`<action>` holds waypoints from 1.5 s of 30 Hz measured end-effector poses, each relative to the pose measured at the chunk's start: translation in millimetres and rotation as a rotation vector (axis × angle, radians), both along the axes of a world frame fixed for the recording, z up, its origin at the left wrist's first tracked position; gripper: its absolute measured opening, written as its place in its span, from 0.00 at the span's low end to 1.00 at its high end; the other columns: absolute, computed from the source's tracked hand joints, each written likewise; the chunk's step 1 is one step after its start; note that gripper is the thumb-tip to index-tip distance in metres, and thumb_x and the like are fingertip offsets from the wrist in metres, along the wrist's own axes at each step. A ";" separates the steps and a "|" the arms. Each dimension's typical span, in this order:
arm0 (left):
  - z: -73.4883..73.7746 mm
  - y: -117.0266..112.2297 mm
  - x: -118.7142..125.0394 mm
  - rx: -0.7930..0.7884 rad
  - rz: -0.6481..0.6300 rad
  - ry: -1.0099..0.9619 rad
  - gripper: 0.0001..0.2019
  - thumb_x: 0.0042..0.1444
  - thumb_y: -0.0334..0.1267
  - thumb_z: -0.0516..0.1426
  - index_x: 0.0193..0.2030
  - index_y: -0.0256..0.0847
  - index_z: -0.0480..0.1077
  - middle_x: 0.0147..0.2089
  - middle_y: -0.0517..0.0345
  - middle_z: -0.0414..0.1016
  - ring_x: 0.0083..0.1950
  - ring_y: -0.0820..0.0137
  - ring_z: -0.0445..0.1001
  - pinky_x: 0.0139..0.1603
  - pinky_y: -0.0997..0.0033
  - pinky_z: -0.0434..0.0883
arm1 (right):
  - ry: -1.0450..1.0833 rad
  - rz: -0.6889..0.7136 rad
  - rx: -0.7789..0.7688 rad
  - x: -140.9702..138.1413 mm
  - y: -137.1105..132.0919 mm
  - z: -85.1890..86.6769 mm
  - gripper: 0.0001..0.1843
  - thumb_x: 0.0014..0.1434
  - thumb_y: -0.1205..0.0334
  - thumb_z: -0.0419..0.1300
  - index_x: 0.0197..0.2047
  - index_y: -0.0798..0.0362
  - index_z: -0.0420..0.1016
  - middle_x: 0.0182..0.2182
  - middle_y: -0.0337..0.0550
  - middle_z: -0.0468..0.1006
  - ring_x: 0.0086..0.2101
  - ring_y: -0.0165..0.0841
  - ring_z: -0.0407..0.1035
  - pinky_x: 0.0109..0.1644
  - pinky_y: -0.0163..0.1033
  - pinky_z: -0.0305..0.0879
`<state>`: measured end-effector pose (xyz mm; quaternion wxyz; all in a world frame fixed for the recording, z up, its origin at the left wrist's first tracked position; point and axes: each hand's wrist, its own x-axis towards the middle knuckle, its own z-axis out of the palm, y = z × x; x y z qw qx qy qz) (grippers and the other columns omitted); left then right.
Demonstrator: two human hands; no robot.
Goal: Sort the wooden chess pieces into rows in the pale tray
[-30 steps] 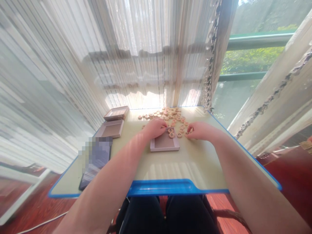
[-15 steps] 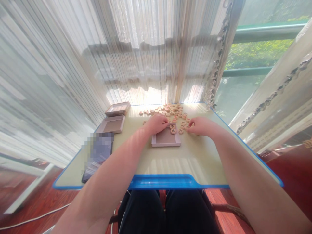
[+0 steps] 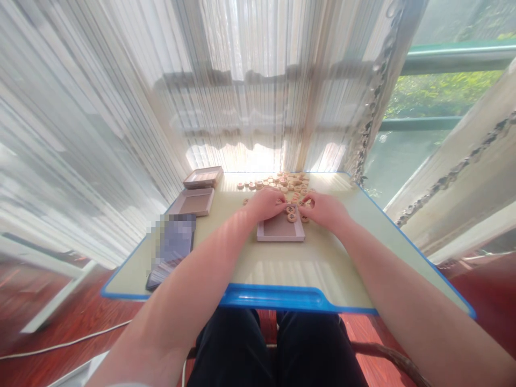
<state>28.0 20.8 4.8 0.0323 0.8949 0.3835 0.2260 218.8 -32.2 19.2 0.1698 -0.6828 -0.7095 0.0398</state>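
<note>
Bright backlight through sheer curtains (image 3: 242,80), glare on table (image 3: 282,263), warped edges.

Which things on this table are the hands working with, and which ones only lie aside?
In use:
- left hand and right hand, both at the round wooden pieces
- shallow box just before the hands, with pieces in its far end

Lying aside, on the left of the table:
- far box
- nearer box
- dark flat device

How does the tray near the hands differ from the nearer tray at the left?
The middle tray sits by the left hand and right hand, a round piece at its far corner; the left tray lies apart from them, showing no piece. Both are shallow, rectangular, grey-brown.
</note>
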 end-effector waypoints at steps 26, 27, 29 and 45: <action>3.7 -2.6 2.9 -0.065 -0.031 -0.131 0.11 0.48 0.37 0.55 0.36 0.43 0.76 0.40 0.58 0.77 0.47 0.65 0.71 0.52 0.66 0.67 | 0.100 0.237 0.167 -7.2 -3.0 -7.2 0.14 0.50 0.51 0.57 0.36 0.50 0.75 0.21 0.36 0.68 0.25 0.29 0.60 0.28 0.33 0.50; 4.6 -3.5 2.9 -0.077 -0.030 -0.136 0.11 0.47 0.37 0.55 0.36 0.43 0.76 0.40 0.59 0.77 0.46 0.65 0.71 0.52 0.66 0.67 | 0.101 0.234 0.176 -7.9 -2.7 -7.8 0.14 0.50 0.51 0.57 0.36 0.50 0.75 0.21 0.36 0.67 0.25 0.29 0.60 0.28 0.33 0.50; 6.9 -4.8 3.3 -0.113 -0.041 -0.149 0.11 0.48 0.39 0.55 0.36 0.44 0.76 0.41 0.60 0.77 0.46 0.65 0.72 0.51 0.67 0.67 | 0.108 0.242 0.197 -8.7 -2.1 -8.8 0.14 0.50 0.53 0.57 0.37 0.50 0.74 0.21 0.36 0.67 0.26 0.29 0.61 0.29 0.33 0.51; 2.8 2.4 7.2 -0.405 -0.041 -0.396 0.12 0.52 0.42 0.53 0.35 0.41 0.77 0.38 0.60 0.78 0.41 0.68 0.74 0.45 0.71 0.71 | 0.192 0.285 0.312 -10.8 -2.2 -10.6 0.13 0.51 0.56 0.57 0.40 0.51 0.71 0.30 0.40 0.71 0.30 0.30 0.63 0.32 0.34 0.56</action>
